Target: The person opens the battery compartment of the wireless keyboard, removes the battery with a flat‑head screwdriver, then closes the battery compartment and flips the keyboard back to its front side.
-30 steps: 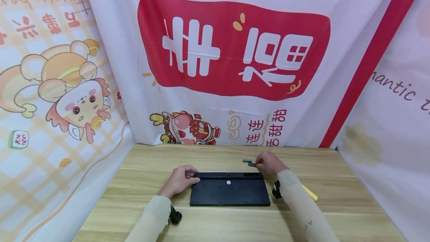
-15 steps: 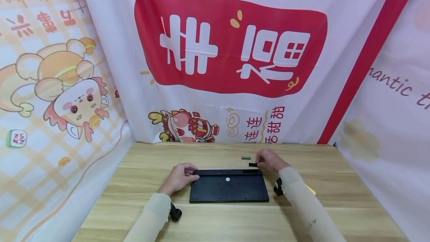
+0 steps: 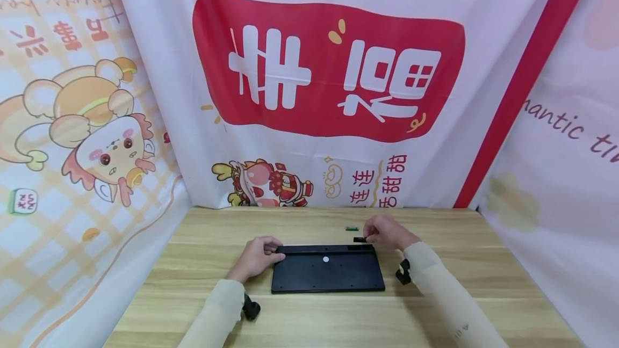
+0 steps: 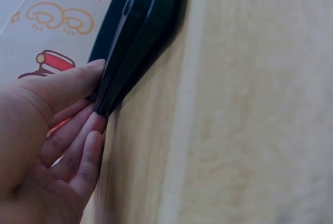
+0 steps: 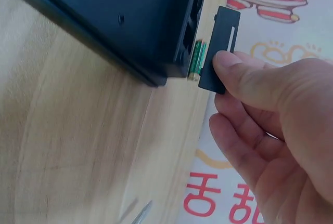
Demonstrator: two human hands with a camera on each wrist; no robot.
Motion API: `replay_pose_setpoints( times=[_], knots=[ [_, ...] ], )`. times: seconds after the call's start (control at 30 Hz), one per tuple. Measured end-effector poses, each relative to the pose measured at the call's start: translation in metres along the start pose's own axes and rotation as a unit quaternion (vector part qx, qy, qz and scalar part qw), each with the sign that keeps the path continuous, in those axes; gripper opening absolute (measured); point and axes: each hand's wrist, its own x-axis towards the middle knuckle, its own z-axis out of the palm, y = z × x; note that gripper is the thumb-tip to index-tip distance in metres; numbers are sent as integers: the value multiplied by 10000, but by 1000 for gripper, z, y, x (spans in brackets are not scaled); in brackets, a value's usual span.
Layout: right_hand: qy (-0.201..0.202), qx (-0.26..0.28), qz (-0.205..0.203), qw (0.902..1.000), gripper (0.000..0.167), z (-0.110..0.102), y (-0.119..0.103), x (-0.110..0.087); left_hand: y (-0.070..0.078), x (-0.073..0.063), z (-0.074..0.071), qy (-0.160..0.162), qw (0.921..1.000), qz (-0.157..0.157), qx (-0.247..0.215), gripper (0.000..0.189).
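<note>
A black keyboard (image 3: 328, 274) lies underside up on the table, with a round white sticker and an uncovered battery slot (image 3: 358, 248) at its far right. My left hand (image 3: 258, 258) grips its far left corner, thumb on top and fingers against the edge, as the left wrist view shows. Between thumb and fingers of my right hand (image 3: 384, 231) is a flat black battery cover (image 5: 220, 47), held just beyond the slot. Green batteries (image 3: 352, 228) lie on the table behind the cover; in the right wrist view they show between keyboard and cover.
The wooden table (image 3: 319, 318) ends at a printed cloth (image 3: 333, 79) hanging behind it, with more cloth at both sides. A pointed metal tip (image 5: 144, 212) shows at the bottom of the right wrist view.
The right hand has shifted slightly left and nearer the keyboard, and the battery cover has levelled out. A yellow handle beside the right sleeve has become hidden. The left hand keeps its grip.
</note>
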Motion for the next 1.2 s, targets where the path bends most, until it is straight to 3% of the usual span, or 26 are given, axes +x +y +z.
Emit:
replay_pose_setpoints(
  times=[0.3, 0.63, 0.97, 1.2],
  knots=[
    [-227, -189, -305, 9991, 9, 6, -12, -4, 0, 0, -1, -37, 10000, 19, 16, 22],
    [-194, -259, -490, 9983, 8, 11, -12, -2, 0, -1, -2, -41, 10000, -25, -5, 22],
    [-192, -324, -421, 9984, 10, 13, -14, -2, 2, -1, -2, -51, 10000, -41, 1, 21],
    [-99, -706, -618, 9955, 5, 16, -11, -2, 2, -1, -2, -88, 9999, -53, 6, 21]
  ],
)
